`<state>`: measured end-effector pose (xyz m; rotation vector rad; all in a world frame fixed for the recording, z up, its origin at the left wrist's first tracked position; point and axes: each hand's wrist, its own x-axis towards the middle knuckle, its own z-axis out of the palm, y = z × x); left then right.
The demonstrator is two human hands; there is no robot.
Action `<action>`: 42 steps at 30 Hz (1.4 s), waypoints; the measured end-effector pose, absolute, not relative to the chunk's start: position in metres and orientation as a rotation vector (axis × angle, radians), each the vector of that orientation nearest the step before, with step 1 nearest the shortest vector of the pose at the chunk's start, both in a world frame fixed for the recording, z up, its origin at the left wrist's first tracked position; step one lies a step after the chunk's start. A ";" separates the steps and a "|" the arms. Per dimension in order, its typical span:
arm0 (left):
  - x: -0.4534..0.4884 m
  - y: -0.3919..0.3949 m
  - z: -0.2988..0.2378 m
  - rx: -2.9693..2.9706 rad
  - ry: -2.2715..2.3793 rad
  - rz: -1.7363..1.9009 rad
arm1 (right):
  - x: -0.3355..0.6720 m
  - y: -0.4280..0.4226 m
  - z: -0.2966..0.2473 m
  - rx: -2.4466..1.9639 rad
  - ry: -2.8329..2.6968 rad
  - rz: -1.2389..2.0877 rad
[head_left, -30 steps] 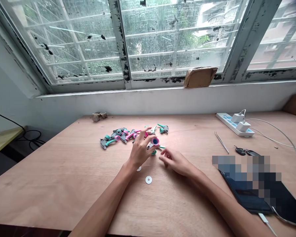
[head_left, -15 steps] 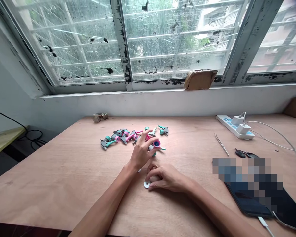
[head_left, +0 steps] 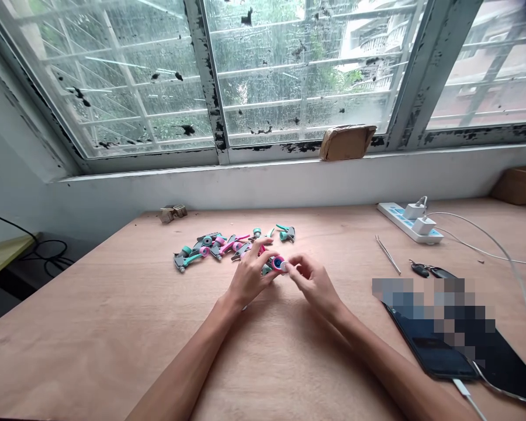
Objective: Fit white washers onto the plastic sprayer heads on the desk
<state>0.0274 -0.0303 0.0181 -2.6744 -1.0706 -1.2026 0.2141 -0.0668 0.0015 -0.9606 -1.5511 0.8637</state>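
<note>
My left hand (head_left: 251, 275) is closed around a pink trigger sprayer head (head_left: 277, 263), its round collar with a dark blue inside turned toward me. Between the fingertips of my right hand (head_left: 313, 280) is a small white washer (head_left: 283, 266), held at the mouth of that collar; whether it sits inside I cannot tell. Behind my left hand lies a loose pile of grey sprayer heads (head_left: 217, 247) with pink or teal collars and triggers. One teal and grey sprayer head (head_left: 287, 233) lies apart at the right of the pile. Something white (head_left: 244, 307) peeks out beside my left wrist.
To the right are tweezers (head_left: 388, 255), a dark key fob (head_left: 419, 269), a phone (head_left: 429, 345) with a cable, and a white power strip (head_left: 407, 224) with chargers. Small brown blocks (head_left: 173, 213) stand at the back left of the wooden table (head_left: 92, 327).
My right hand has lifted the white washer off the table and brought it up to the pink collar. My left hand keeps the sprayer head, slightly lower. The view has shifted a little.
</note>
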 end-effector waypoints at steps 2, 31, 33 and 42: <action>0.029 -0.031 0.018 -2.682 -1.055 -1.194 | 0.220 -0.062 0.002 -0.974 -1.478 0.879; 0.035 -0.038 0.018 -2.686 -0.955 -1.130 | 0.220 -0.059 0.000 -0.963 -1.390 1.309; 0.035 -0.038 0.018 -2.690 -0.935 -1.108 | 0.220 -0.060 0.002 -0.976 -1.394 1.338; 0.035 -0.039 0.017 -2.653 -0.899 -1.065 | 0.221 -0.061 0.002 -0.949 -1.443 1.357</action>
